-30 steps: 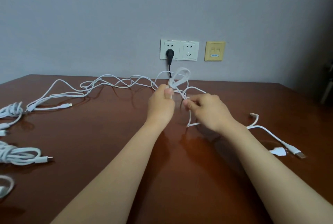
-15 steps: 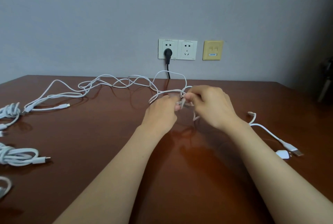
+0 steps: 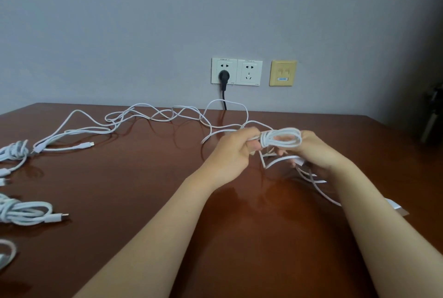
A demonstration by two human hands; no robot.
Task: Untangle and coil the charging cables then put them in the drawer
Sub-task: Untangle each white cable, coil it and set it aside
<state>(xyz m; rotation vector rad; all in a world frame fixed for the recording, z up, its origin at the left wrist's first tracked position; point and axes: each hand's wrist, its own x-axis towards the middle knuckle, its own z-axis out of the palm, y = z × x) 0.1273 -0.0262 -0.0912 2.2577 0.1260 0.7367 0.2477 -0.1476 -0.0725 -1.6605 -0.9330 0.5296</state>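
A small coil of white charging cable (image 3: 281,139) is stretched between my two hands above the brown table (image 3: 143,201). My left hand (image 3: 233,154) pinches the coil's left end between thumb and fingers. My right hand (image 3: 316,151) holds the coil's right end, with its loops round the fingers. More of that cable hangs below the hands and trails right under my right forearm to a USB plug (image 3: 395,207). A long tangle of white cables (image 3: 153,115) runs from my left hand across the back of the table to the left.
Several coiled white cables lie along the left edge: one bundle (image 3: 14,151) at the back, another (image 3: 26,212) nearer. A black plug (image 3: 223,76) sits in the wall socket behind the table. No drawer is in view.
The hands have moved right and drawn apart. The cable, bunched between the fingertips before, is now spread as a flat coil between both hands. The USB plug has slid partly under my right forearm.
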